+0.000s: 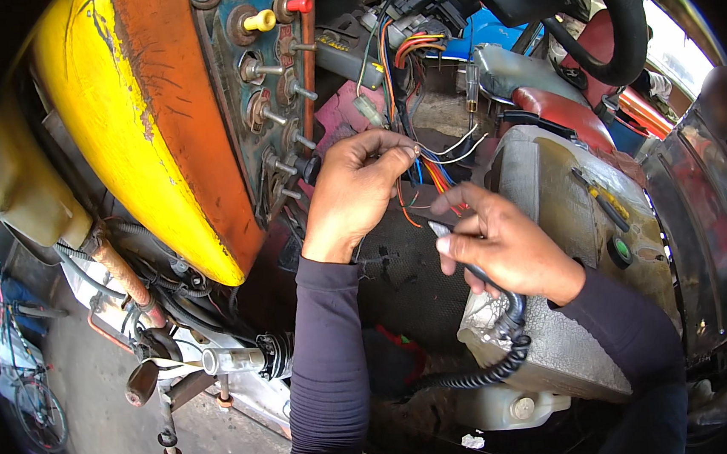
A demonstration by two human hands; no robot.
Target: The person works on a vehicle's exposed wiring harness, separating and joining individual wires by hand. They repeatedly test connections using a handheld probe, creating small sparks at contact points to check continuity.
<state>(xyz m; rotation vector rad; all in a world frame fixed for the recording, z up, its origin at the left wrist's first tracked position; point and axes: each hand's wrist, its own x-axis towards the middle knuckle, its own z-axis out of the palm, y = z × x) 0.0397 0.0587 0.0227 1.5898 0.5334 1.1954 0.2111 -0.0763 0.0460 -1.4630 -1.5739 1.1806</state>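
My left hand pinches thin wires between thumb and forefinger, at the bundle hanging under the dashboard. Two white wires stick out to the right from its fingertips. Below them orange, red and blue wires fan downward. My right hand is closed round a dark rod-like tool with a grey pointed tip, held just right of and below the loose wires. The tool's exact kind is unclear. Beneath that hand a black coiled cord curves away to the left; whether it joins the tool is hidden.
Pliers with yellow-and-black handles and a roll of black tape lie on the worn grey cover at right. Toggle switches line the orange-and-yellow panel at left. A black steering wheel hangs upper right.
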